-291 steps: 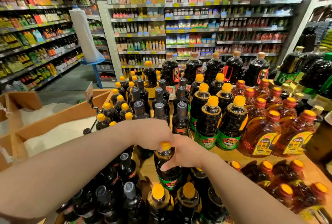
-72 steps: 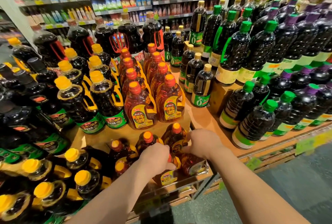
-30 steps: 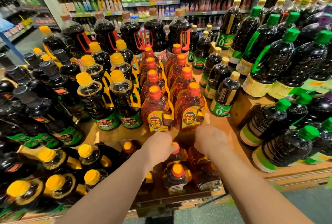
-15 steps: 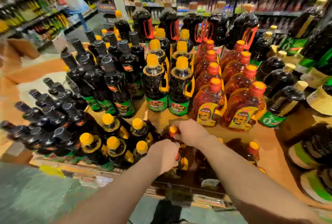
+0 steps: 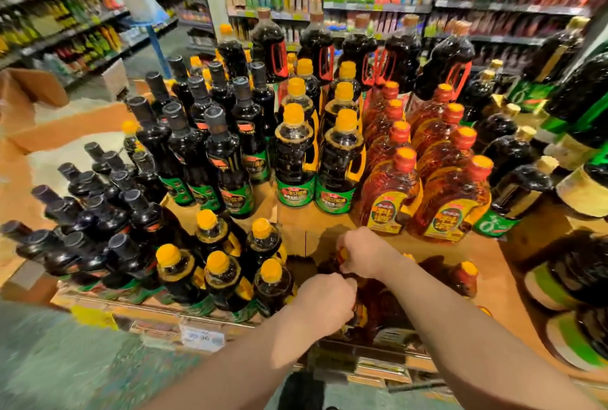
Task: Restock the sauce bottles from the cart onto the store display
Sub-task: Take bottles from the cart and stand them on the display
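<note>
My left grip (image 5: 324, 299) and right grip (image 5: 362, 253) each clenched an amber sauce bottle (image 5: 371, 307) top, low at the display (image 5: 493, 278) front edge.

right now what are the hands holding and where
Each hand grips an amber bottle on the display's lower tier: the right hand at the orange cap end, the left hand near the top of another, though its grip is mostly hidden.

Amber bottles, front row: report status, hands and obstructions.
Left hand and right hand each grip an amber bottle on the lower tier. Yellow-capped dark bottles crowd the left. Upper amber row stands behind.
</note>
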`<state>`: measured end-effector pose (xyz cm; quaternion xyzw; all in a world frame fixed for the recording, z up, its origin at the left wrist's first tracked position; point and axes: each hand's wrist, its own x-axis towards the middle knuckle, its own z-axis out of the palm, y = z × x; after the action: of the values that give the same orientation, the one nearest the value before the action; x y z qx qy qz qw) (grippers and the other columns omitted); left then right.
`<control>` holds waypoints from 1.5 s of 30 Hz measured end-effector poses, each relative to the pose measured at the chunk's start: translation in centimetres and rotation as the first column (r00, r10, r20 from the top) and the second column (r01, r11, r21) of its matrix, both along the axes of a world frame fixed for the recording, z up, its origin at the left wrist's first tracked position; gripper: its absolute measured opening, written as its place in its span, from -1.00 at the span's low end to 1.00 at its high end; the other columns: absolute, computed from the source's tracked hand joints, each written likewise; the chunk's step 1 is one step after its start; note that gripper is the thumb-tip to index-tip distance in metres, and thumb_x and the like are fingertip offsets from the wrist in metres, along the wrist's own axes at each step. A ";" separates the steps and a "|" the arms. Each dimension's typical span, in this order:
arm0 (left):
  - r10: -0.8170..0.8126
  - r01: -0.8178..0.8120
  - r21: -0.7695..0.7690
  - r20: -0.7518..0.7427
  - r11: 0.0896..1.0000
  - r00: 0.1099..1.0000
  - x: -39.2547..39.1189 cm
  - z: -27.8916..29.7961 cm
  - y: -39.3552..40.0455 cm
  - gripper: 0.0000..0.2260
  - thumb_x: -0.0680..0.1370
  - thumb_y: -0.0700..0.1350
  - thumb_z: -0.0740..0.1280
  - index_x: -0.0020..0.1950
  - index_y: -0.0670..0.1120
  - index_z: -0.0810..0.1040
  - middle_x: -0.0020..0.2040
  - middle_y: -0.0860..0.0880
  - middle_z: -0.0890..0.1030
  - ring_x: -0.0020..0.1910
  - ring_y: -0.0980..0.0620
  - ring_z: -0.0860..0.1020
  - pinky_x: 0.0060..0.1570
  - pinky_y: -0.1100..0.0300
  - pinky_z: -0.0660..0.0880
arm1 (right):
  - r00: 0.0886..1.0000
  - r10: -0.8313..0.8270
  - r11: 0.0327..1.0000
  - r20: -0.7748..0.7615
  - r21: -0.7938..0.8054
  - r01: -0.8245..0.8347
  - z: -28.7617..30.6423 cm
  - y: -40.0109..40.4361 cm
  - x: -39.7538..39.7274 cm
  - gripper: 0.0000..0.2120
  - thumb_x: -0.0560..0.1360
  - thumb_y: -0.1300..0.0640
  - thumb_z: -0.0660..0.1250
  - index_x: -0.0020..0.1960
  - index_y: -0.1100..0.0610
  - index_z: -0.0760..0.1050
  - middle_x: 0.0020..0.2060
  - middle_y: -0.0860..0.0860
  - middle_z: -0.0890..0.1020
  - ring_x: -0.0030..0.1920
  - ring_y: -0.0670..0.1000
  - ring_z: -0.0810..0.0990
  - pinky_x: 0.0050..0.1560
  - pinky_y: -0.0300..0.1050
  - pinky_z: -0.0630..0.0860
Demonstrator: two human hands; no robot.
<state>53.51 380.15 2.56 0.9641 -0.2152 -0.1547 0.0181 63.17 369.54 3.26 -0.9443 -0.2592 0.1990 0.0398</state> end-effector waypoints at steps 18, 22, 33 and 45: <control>0.385 -0.378 -0.089 0.084 0.922 0.919 -0.4 4.4 9.1 -0.72 0.58 0.02 0.31 0.22 -0.09 0.49 0.16 -0.07 0.46 0.08 -0.09 0.52 0.03 0.06 0.51 | 0.982 0.012 0.998 0.191 0.054 -0.023 3.7 4.8 -1.4 -0.70 0.52 -0.08 0.29 0.15 0.07 0.56 0.01 0.07 0.62 0.07 0.14 0.57 -0.04 -0.06 0.52; 0.445 -0.443 0.063 -0.025 0.894 0.895 -0.6 5.3 12.4 -0.58 0.51 0.10 0.39 0.28 -0.07 0.45 0.19 -0.08 0.40 0.14 -0.12 0.49 0.06 0.02 0.48 | 0.978 0.207 0.970 -0.039 0.135 -0.200 4.5 8.7 -2.8 -0.75 0.44 0.09 0.37 0.12 0.05 0.60 0.00 0.00 0.65 0.05 0.06 0.58 -0.05 -0.19 0.46; 0.482 -0.475 0.100 -0.063 0.874 0.874 -0.8 3.4 18.3 -0.66 0.61 0.04 0.27 0.28 -0.14 0.40 0.20 -0.14 0.46 0.11 -0.16 0.53 -0.09 0.04 0.48 | 0.954 0.288 0.957 -0.083 0.069 -0.283 3.7 11.4 -4.8 -0.62 0.43 0.08 0.41 0.22 0.13 0.51 -0.07 0.05 0.48 -0.07 0.05 0.46 -0.15 -0.13 0.38; 0.415 -0.415 0.001 -0.011 0.910 0.910 -0.8 2.9 18.0 -0.72 0.57 0.03 0.31 0.12 -0.15 0.43 0.05 -0.12 0.51 -0.02 -0.13 0.56 -0.16 0.08 0.49 | 0.981 0.108 0.994 -0.159 0.037 -0.103 3.6 9.9 -4.5 -0.60 0.38 0.11 0.49 0.20 0.11 0.55 0.09 0.06 0.59 0.10 0.08 0.54 -0.06 -0.17 0.44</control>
<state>52.66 398.15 5.46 0.9869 -0.0053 -0.1523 0.0522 58.66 379.42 6.90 -0.9093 -0.3077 0.2728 0.0633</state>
